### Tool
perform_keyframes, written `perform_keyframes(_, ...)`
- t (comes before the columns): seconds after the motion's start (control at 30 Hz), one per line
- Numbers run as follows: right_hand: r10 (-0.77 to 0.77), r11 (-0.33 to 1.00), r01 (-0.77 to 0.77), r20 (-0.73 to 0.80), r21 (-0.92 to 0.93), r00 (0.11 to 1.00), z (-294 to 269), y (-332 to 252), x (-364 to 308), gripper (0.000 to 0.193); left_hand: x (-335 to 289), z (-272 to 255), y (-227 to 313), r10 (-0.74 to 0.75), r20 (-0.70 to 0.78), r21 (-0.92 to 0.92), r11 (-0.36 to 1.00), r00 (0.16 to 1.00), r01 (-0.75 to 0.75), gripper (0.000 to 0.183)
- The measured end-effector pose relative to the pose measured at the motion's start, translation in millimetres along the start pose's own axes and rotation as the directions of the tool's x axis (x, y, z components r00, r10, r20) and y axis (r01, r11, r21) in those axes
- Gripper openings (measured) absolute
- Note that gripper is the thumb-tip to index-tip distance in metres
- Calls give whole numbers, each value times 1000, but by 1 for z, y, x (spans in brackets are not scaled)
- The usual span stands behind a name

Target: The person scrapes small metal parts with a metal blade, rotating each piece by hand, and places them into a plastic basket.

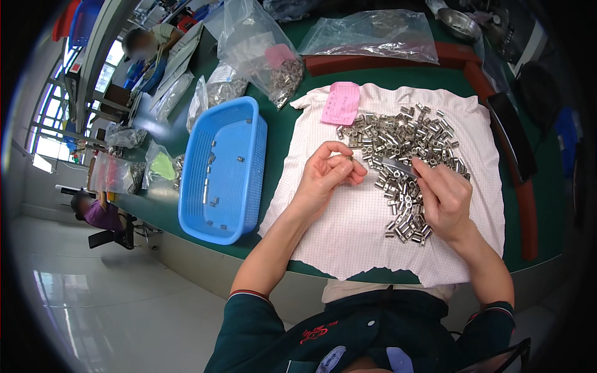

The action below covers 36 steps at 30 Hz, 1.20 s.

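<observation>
My left hand [323, 175] is raised over the cloth, its thumb and fingertips pinched on a small metal part [350, 158], mostly covered by the fingers. My right hand [444, 198] grips a flat, silvery blade-like tool [397, 165] that points left toward the left hand; its exact kind is unclear. Beneath and beyond the right hand spreads a heap of short shiny metal cylinders [407, 138], some with holes through them. They lie on a white dotted cloth [336, 239]. A pink paper slip [340, 104] rests on the cloth beyond my left hand.
Left of the cloth stands a blue plastic basket [261, 165] with several metal cylinders inside. Clear bags of parts [286, 81] lie behind it. A reddish-brown raised edging [527, 217] runs along the back and right, with a black flat object [511, 137] against it. Two people sit farther left.
</observation>
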State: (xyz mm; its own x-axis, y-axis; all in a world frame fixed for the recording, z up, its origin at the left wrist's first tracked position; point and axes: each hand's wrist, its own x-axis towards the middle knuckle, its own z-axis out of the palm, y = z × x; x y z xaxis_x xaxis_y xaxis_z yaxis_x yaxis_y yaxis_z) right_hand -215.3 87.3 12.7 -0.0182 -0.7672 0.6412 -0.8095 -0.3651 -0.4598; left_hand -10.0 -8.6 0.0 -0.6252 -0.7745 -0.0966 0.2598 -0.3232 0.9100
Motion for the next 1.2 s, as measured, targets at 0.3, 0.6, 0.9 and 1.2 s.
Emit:
perform_keyframes(0.3,-1,1000,1,-4,-2,1000,0,2,0,28,-1,-2,3,-16,-8,45,999,1000,17,15)
perform_keyframes(0.6,-15,999,15,9,36,1000,1,1,0,27,-1,11,2,89,-96,180,981,991,-71,21)
perform_keyframes(0.9,-26,998,19,130,54,991,2,-4,-5,26,-2,7,-7,183,-57,492,860,981,-132,15)
perform_keyframes(1.2,-9,1000,8,199,8,980,-1,-7,-6,25,-3,8,-9,212,-69,551,823,975,-140,17)
